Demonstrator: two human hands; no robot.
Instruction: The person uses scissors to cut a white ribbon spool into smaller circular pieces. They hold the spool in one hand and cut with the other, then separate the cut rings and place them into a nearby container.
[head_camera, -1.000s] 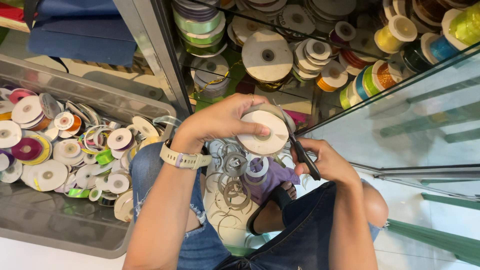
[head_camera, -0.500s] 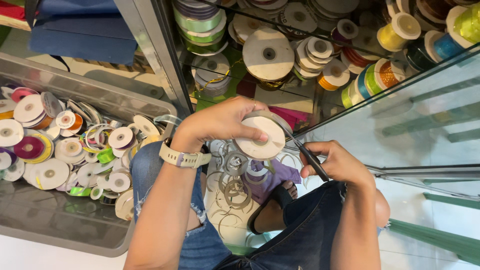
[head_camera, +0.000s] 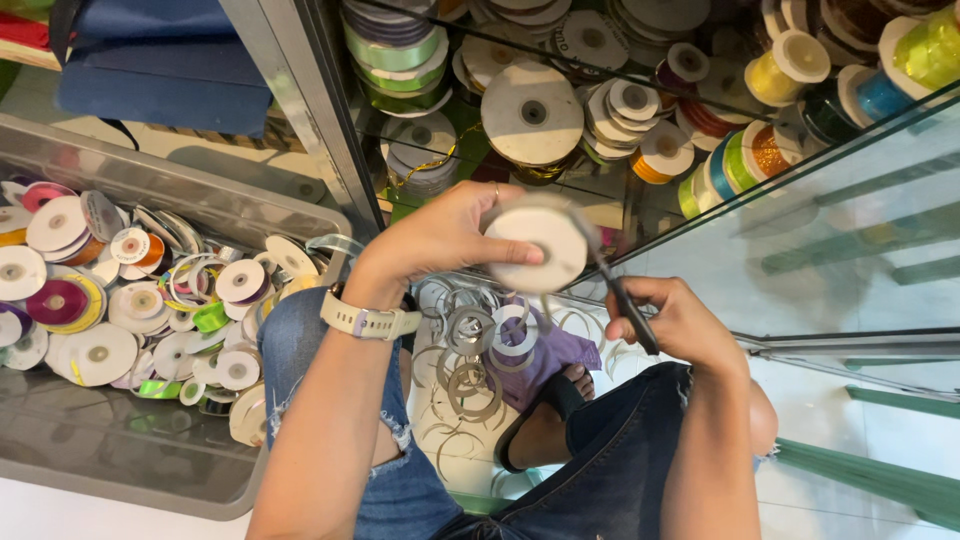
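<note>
My left hand (head_camera: 440, 235) grips a white ribbon spool (head_camera: 535, 248) by its flat side, held up in front of the glass cabinet. My right hand (head_camera: 675, 320) holds a dark slim tool (head_camera: 620, 285), likely scissors, whose tip reaches up to the spool's right edge. A pale watch (head_camera: 368, 320) sits on my left wrist. Below the spool, empty cardboard rings (head_camera: 470, 375) lie scattered on the floor between my knees.
A grey tray (head_camera: 150, 470) at the left holds several ribbon spools (head_camera: 100, 290). The glass cabinet (head_camera: 560, 110) ahead is stacked with ribbon rolls in white, green, yellow and orange. My sandalled foot (head_camera: 545, 420) rests beside a purple cloth (head_camera: 555, 355).
My right hand has shifted slightly right and down with the tool. The spool has turned a little in my left hand.
</note>
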